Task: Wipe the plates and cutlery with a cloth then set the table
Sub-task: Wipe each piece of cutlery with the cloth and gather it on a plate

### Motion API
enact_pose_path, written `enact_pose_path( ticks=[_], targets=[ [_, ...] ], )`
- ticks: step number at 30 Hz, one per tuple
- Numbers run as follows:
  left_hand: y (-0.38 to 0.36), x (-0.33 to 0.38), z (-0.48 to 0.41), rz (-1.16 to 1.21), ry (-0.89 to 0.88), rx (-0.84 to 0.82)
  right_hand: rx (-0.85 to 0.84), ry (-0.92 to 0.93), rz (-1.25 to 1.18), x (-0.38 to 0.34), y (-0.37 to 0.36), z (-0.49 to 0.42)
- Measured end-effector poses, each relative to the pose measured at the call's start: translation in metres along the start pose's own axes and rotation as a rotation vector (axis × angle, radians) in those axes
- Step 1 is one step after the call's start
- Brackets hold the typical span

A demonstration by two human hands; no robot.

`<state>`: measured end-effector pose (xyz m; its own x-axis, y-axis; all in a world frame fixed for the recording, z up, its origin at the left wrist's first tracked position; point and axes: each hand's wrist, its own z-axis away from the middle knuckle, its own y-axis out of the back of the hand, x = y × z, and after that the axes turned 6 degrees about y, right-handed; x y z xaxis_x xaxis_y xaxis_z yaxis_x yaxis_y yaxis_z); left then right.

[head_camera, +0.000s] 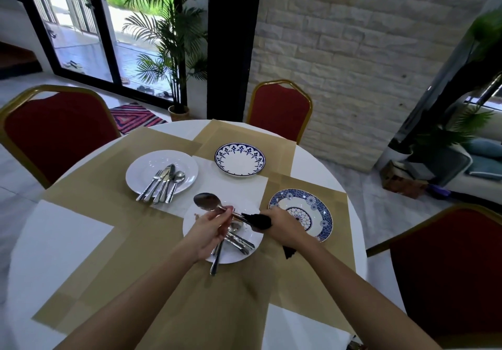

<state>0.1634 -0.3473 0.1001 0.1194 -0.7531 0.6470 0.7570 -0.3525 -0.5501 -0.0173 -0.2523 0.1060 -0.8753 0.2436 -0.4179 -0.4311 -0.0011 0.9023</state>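
My left hand holds a large metal spoon by its neck, bowl pointing up and left. My right hand grips a dark cloth wrapped around the spoon's handle. Both hands hover over a white plate that carries several more pieces of cutlery, with one handle sticking out over its near rim. A second white plate to the far left holds a fork, knife and spoon. Two blue-patterned plates lie empty: one at the back, one on the right.
The round white table is covered with tan placemats. Red chairs with gold frames stand at the left, back and right. A potted palm stands by the glass door beyond.
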Motion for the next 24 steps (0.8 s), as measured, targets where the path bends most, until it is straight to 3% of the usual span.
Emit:
enact_pose_path(
  ticks=[5,8,14,18,24],
  targets=[
    [0.007,0.003,-0.017,-0.102,-0.054,0.209,-0.051,0.010,0.080,-0.016,-0.013,-0.008],
    [0.023,0.021,-0.026,-0.205,-0.039,0.326,0.004,0.050,0.287,-0.012,-0.020,-0.013],
    [0.070,0.056,-0.050,-0.600,-0.026,0.471,0.068,-0.043,0.562,-0.006,-0.034,-0.014],
    [0.095,0.081,-0.069,-0.733,0.048,0.532,-0.020,-0.133,0.527,-0.004,-0.059,-0.010],
    [0.105,0.104,-0.097,-1.068,-0.091,0.646,-0.060,-0.128,0.481,0.004,-0.072,-0.008]
  ],
)
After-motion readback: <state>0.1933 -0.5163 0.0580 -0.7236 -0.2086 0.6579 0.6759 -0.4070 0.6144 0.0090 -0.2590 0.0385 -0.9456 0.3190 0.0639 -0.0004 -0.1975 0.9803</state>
